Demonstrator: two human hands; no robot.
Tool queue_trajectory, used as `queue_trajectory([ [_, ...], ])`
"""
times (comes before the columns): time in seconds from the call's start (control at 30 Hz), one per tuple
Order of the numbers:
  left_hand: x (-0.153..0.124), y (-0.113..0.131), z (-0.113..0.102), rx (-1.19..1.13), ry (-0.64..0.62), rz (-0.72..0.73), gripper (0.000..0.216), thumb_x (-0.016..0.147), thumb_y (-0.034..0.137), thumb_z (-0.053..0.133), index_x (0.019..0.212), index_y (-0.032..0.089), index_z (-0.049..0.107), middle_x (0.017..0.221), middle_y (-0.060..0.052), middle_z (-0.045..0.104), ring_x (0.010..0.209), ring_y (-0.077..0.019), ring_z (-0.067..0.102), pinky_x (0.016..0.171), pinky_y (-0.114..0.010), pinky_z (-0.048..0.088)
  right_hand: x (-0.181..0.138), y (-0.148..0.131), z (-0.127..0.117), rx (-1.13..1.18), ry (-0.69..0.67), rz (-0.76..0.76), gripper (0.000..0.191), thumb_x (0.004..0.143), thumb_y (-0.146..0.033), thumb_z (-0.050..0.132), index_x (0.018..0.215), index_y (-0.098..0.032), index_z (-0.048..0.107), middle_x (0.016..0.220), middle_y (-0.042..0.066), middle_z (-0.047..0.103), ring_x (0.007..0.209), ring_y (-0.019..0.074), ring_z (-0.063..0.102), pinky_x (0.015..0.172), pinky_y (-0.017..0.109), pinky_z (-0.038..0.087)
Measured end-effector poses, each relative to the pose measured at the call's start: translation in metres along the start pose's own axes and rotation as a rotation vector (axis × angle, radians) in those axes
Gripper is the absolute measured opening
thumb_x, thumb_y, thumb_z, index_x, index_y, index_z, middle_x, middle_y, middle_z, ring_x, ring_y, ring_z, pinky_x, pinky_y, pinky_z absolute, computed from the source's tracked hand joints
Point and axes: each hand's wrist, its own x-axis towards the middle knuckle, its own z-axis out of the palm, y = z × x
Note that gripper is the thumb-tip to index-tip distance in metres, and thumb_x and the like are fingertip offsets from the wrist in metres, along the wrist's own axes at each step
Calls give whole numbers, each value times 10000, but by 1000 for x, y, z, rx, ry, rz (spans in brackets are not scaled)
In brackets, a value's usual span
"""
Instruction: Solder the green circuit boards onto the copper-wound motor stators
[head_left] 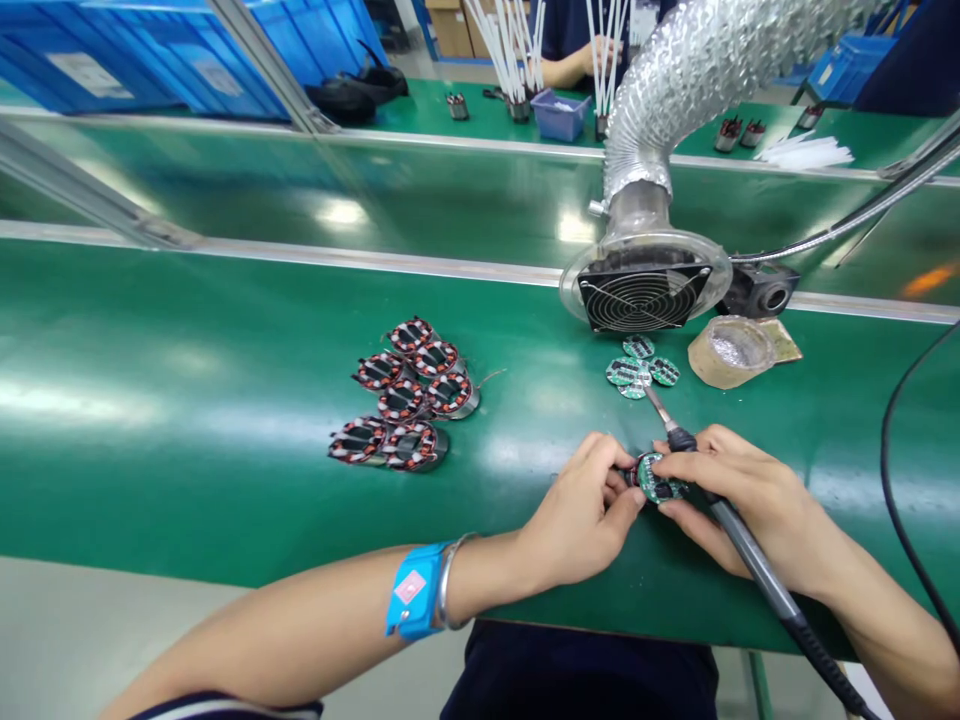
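My left hand (589,510) is closed around a wound motor stator, most of it hidden by my fingers and by the round green circuit board (657,480) at its end. With my right hand (750,500) I grip a soldering iron (750,550) that lies across the palm, its metal tip pointing away from me. My right fingertips also touch the edge of the board. Beyond the tip lie several loose round circuit boards (637,372). To the left of my hands several wound stators (405,400) stand grouped together, copper and white windings upward.
A fume extractor fan (645,295) on a silver duct (690,90) hangs over the bench's back edge. Beside it stands a tan cup (724,352). The iron's black cable (889,470) curves at right. Blue bins (150,60) and a co-worker's hand (574,68) are across the bench.
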Motion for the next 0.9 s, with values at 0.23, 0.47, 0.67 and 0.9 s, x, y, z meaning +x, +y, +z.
queue_trajectory([
  [0.23, 0, -4, 0, 64, 2, 51, 125, 868, 164, 523, 956, 196, 440, 995, -25, 440, 747, -104, 564, 676, -279, 548, -4, 6, 8, 39, 38, 20, 254, 878, -173, 607, 1125, -225, 582, 879, 51, 675, 741, 190, 560, 666, 330, 492],
  [0.47, 5, 8, -15, 289, -2, 257, 232, 802, 188, 595, 1002, 173, 477, 1024, -85, 500, 919, -200, 554, 805, -379, 540, -14, 18, 18, 129, 84, 124, 410, 859, -337, 686, 1232, -241, 545, 972, 64, 662, 839, 199, 605, 732, 334, 534],
  [0.67, 17, 24, -22, 485, -122, 538, 408, 780, 326, 714, 1134, 184, 567, 1128, -111, 557, 1022, -230, 570, 914, -385, 504, -15, 24, 23, 220, 135, 178, 458, 809, -422, 730, 1195, -251, 552, 963, 33, 656, 834, 181, 647, 747, 295, 544],
  [0.9, 20, 20, -21, 668, -108, 562, 306, 811, 399, 716, 1039, 215, 629, 1098, -77, 658, 1014, -216, 629, 895, -351, 517, -19, 30, 36, 323, 132, 154, 602, 671, -418, 839, 1150, -259, 509, 1146, 51, 660, 1011, 226, 670, 845, 310, 555],
])
